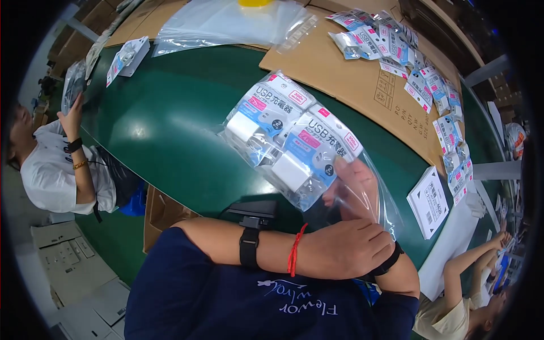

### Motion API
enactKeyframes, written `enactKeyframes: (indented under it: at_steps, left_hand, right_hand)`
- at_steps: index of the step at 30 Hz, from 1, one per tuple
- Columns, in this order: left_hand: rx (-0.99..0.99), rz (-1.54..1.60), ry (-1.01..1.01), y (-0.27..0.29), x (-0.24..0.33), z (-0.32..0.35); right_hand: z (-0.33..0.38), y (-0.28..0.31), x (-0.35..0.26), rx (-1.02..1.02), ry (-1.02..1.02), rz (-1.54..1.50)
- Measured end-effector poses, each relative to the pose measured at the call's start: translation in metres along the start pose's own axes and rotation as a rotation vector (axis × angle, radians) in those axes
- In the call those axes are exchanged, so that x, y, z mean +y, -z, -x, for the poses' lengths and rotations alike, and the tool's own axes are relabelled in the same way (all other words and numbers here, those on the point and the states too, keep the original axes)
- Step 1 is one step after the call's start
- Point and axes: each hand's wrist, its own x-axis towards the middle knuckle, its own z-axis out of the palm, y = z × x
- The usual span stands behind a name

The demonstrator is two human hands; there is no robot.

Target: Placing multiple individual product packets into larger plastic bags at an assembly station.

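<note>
Bagging charger packets [309,148], mid-frame, seems the current step: the right hand [358,182] appears inside their clear bag [387,209], thumb at a packet's edge, pinch unclear. The left hand [351,246], lower, curls its fingers, grip unclear. Next likely calls for withdrawing the right.

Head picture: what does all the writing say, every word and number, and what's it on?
I won't copy words out, but print stands here:
Bagged packs: black and pink print; tiniest lines unreadable.
Loose packs: similar print, mostly too small.
Cardboard: dark print.
White block: black print, barcode.
Shirt: white letters, upside down.
</note>
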Motion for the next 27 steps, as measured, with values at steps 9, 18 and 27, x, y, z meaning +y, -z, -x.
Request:
enactKeyframes:
  at_steps: [9,18,27]
  left_hand:
    - [-0.019,0.008,-0.001,-0.006,-0.007,0.003]
    - [-0.092,-0.021,0.005,-0.005,-0.007,0.002]
    - [0.14,-0.21,0.105,0.058,-0.023,0.015]
  right_hand:
    - [-0.015,-0.007,0.011,0.056,0.033,0.132]
    - [-0.022,-0.009,0.017,0.07,0.034,0.117]
    - [0.005,0.021,-0.007,-0.096,-0.093,-0.01]
